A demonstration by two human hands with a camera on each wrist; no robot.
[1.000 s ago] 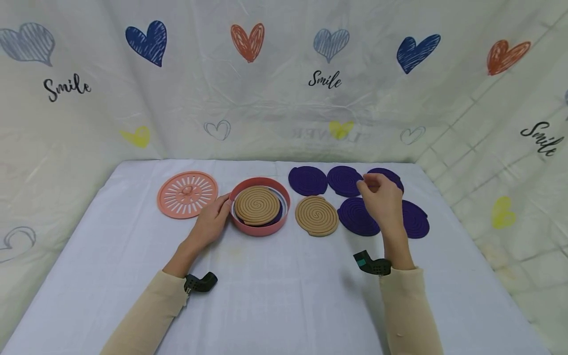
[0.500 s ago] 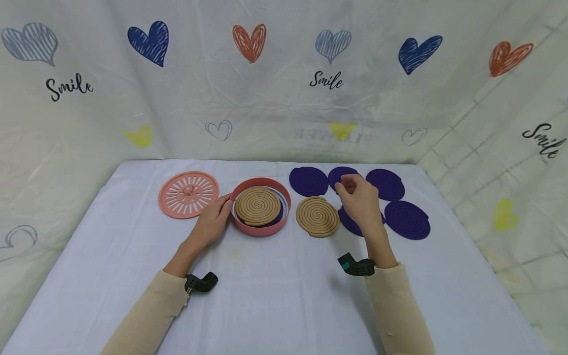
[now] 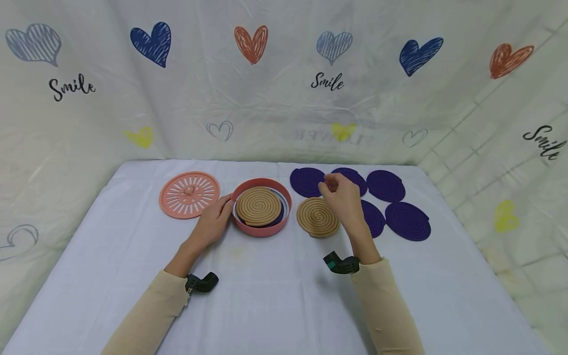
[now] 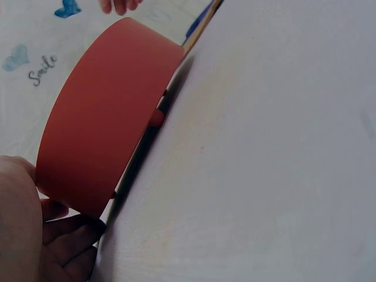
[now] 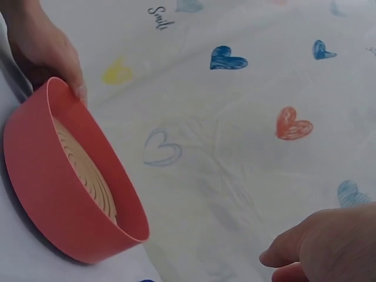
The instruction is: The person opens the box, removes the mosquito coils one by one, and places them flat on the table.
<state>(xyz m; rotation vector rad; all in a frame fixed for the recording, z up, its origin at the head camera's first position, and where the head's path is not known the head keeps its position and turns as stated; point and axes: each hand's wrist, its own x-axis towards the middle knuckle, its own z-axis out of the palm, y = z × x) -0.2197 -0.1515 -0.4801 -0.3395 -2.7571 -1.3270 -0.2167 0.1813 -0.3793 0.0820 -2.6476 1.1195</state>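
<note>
In the head view my left hand (image 3: 214, 220) grips the left side of a round red mosquito coil holder (image 3: 287, 217). The left wrist view shows its fingers at the lower edge of the holder's wall (image 4: 108, 123). A tan mosquito coil (image 3: 259, 206) lies inside, on top of a purple one that shows at its edge. My right hand (image 3: 345, 201) hovers over the coils on the right, fingers loosely bent, holding nothing. Just left of it lies another tan coil (image 3: 316, 217). Beneath and behind it, purple coils (image 3: 307, 181) are partly covered.
A slotted pink lid (image 3: 190, 195) with a small knob lies left of the holder. More purple coils (image 3: 407, 221) lie at the right on the white tablecloth (image 3: 266, 296). A printed curtain (image 3: 275, 98) hangs behind the table.
My right hand has moved left across the purple coils toward the tan coil, uncovering purple coils on the right. My left hand and the holder stay in place.
</note>
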